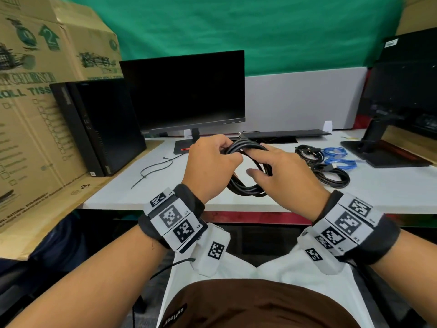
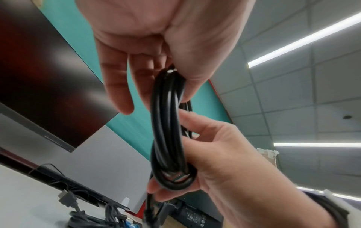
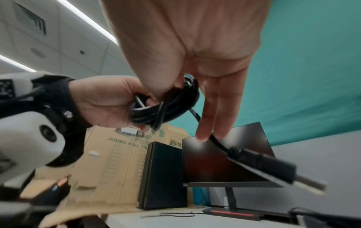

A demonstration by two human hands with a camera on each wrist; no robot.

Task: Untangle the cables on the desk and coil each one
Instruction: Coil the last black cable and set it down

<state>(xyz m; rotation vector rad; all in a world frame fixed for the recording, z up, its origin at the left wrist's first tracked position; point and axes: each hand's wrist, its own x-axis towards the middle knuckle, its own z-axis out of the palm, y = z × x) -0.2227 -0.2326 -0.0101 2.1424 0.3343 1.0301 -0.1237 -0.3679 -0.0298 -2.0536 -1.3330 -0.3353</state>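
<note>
Both the left hand (image 1: 210, 162) and right hand (image 1: 283, 171) grip a nearly finished black cable coil (image 1: 246, 185); black and blue cables (image 1: 331, 162) on the bench (image 1: 378, 190) appear partly coiled.

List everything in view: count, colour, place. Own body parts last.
black cable coil: one, black, held above the desk's near edge by both hands
connector: one, black, free end hanging off the coil
coiled cables: several, black, desk right
blue cable: one, blue, among them
cable tie: one, black, desk left
monitor: one, black, desk centre back
second monitor: one, black, right
computer tower: one, black, left
cardboard boxes: several, brown, far left
desk: one, white
left hand: grip on the coil
right hand: grip on the coil
</note>
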